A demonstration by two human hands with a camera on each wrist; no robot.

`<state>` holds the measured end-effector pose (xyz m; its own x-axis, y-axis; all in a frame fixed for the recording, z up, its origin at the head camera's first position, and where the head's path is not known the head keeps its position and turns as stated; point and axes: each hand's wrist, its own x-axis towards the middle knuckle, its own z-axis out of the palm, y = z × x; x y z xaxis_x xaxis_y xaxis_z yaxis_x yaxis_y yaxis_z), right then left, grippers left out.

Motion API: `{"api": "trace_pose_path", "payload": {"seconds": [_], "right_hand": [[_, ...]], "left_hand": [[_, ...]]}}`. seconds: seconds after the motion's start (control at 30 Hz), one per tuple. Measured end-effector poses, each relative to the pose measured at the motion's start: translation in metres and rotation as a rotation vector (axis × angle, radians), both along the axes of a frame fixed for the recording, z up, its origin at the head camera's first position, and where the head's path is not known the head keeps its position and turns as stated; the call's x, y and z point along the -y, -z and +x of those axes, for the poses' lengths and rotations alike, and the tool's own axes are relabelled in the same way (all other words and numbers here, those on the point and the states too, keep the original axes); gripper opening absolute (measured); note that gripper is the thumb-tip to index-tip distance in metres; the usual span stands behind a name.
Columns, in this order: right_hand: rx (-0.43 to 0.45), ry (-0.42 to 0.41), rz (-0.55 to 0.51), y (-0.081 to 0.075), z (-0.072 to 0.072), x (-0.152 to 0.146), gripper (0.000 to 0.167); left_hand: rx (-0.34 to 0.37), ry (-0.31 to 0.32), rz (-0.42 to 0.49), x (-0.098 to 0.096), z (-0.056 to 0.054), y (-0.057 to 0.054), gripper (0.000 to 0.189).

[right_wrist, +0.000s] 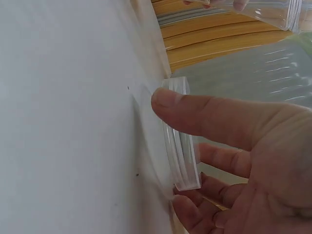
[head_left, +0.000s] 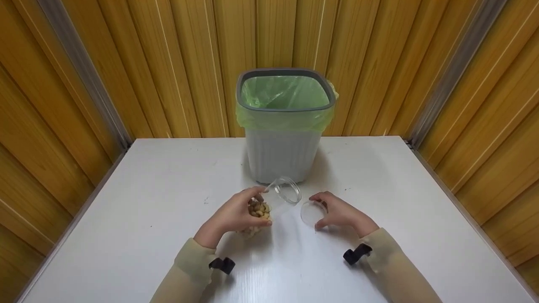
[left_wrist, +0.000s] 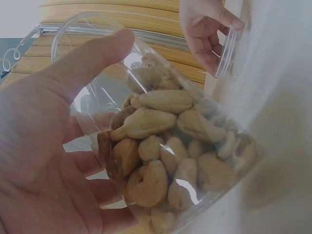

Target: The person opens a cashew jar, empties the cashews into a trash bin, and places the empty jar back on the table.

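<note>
My left hand (head_left: 238,214) grips a clear plastic jar (head_left: 276,202), its thumb and fingers around the side. The jar is tilted, its uncovered mouth pointing to the right and away from me. Cashews (left_wrist: 161,131) lie in its lower part, seen large in the left wrist view. To the right of the jar, my right hand (head_left: 343,214) holds a round clear lid (right_wrist: 181,146) by its edge between thumb and fingers. The lid is low over the white table; whether it touches the surface I cannot tell.
A light grey bin (head_left: 284,155) with a dark grey rim and a green bag liner stands on the white table (head_left: 126,219), just beyond the hands. Yellow wood-patterned panels (head_left: 189,63) enclose the back and both sides.
</note>
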<state>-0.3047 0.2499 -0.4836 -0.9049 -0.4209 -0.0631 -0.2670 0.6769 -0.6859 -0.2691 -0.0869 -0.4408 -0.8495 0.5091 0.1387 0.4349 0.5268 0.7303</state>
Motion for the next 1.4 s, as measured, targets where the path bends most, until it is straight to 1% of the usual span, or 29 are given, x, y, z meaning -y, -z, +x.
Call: {"api": "trace_pose_path", "payload": {"seconds": [0.13,0.3,0.5,0.7,0.8,1.0,1.2,1.4], "right_hand": [[0.004,0.010,-0.015,0.0017,0.0001,0.0012,0.082],[0.006,0.020,0.000,0.0038,0.0004,0.0015,0.082],[-0.010,0.020,0.020,0.0056,0.0024,0.0015,0.081],[0.001,0.050,0.080,0.0041,0.0061,0.0022,0.076],[0.005,0.052,0.099,0.0043,0.0067,0.0024,0.076],[0.024,0.054,0.086,0.0052,0.0051,0.0022,0.084],[0.047,0.054,0.053,0.0059,0.0034,0.0006,0.091],[0.007,0.016,0.044,0.0055,-0.0005,-0.0056,0.090]], "left_hand": [[-0.003,-0.002,-0.003,0.0003,-0.0004,0.0011,0.083],[-0.004,-0.001,-0.001,0.0009,-0.0003,0.0014,0.083],[0.011,0.001,0.003,0.0007,0.0005,0.0004,0.083],[0.025,-0.009,-0.006,0.0005,0.0007,-0.0007,0.085],[0.032,-0.016,-0.019,0.0005,0.0008,-0.0009,0.085],[0.041,-0.027,-0.029,0.0005,0.0012,-0.0008,0.084],[0.023,-0.013,-0.020,0.0012,0.0002,-0.0003,0.085],[0.023,-0.006,-0.005,0.0014,-0.0004,-0.0014,0.084]]}}
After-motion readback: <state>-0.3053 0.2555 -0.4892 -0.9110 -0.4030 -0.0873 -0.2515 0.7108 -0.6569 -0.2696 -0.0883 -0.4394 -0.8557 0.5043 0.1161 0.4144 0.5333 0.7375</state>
